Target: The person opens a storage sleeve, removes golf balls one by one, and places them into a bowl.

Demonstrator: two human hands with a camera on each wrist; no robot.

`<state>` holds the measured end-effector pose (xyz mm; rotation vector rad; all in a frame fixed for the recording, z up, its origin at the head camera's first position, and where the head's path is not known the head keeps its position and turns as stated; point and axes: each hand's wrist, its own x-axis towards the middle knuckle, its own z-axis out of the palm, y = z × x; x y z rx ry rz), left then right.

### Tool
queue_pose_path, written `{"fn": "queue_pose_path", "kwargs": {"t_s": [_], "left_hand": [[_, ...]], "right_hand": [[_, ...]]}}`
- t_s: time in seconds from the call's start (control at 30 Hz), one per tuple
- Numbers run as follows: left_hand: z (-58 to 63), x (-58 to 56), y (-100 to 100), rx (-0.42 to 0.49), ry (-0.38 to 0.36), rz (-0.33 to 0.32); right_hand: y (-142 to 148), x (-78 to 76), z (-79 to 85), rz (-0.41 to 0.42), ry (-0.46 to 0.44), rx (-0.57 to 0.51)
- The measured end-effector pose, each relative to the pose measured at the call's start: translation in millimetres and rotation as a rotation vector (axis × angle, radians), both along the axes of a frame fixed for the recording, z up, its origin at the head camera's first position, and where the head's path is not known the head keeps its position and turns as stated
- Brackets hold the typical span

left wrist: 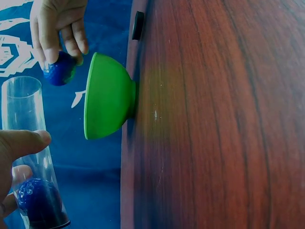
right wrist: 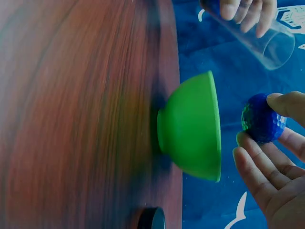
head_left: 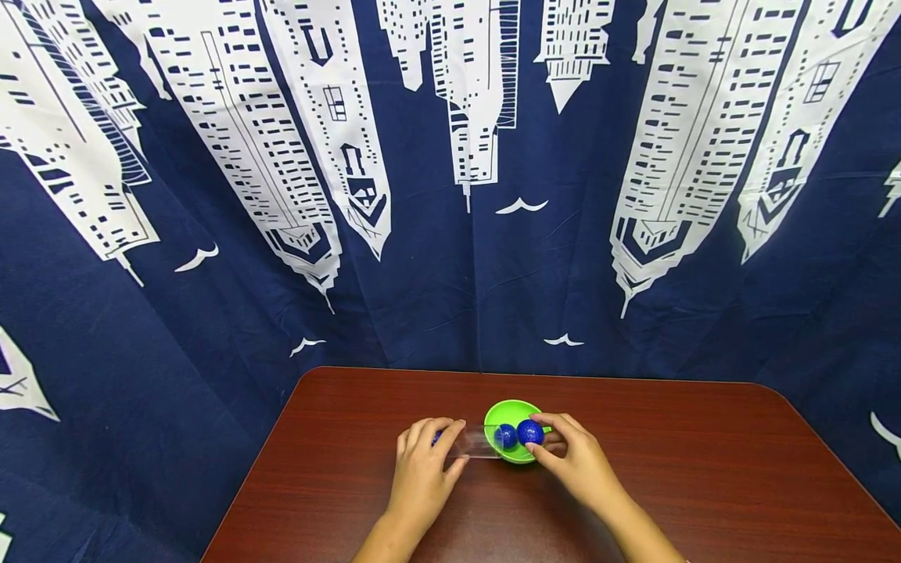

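My left hand [head_left: 422, 473] grips a clear plastic tube [left wrist: 24, 112], whose open mouth tilts toward my right hand. Inside the tube's far end, by the left fingers, lies a blue golf ball [left wrist: 39, 202]. Below the tube's mouth a green bowl [head_left: 512, 410] stands upright on the table, with another blue golf ball [head_left: 505, 437] in it. Between thumb and fingertips, my right hand [head_left: 580, 463] pinches a third blue golf ball [right wrist: 261, 119]. That ball is above the bowl's rim, apart from the tube's mouth.
A small black round cap [right wrist: 152, 219] rests on the table beside the bowl, on the right hand's side. The reddish-brown wooden table [head_left: 704, 453] has rounded back corners. Behind it hangs a dark blue cloth [head_left: 436, 313] printed with white buildings and birds.
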<state>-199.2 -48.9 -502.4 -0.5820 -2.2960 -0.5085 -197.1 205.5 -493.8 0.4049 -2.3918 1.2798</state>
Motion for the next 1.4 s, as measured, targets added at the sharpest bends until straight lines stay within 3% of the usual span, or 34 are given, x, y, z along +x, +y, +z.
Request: {"fn": "queue_pose_path", "kwargs": {"t_s": [0.13, 0.37, 0.53, 0.87, 1.07, 1.4], "left_hand": [[-0.7, 0.1, 0, -0.002, -0.006, 0.001], [-0.4, 0.4, -1, 0.002, -0.057, 0.0], [-0.8, 0.9, 0, 0.02, -0.103, -0.008], [0.0, 1.2, 2, 0.046, -0.083, -0.012], [-0.4, 1.3, 4, 0.075, -0.052, -0.018], [-0.6, 2.6, 3, 0.115, -0.096, -0.021]], "right_hand": [[3, -4.7, -0.1, -0.01, -0.017, 0.039], [5, -11.9, -1.2, -0.054, 0.009, 0.228], [5, -14.8, 0.0, -0.058, -0.021, 0.332], [-2, -23.1, 12.3, 0.002, 0.018, 0.563], [-6, -27.5, 19.4, 0.002, -0.071, 0.619], [-7, -32.8, 22.5, 0.015, -0.129, 0.668]]}}
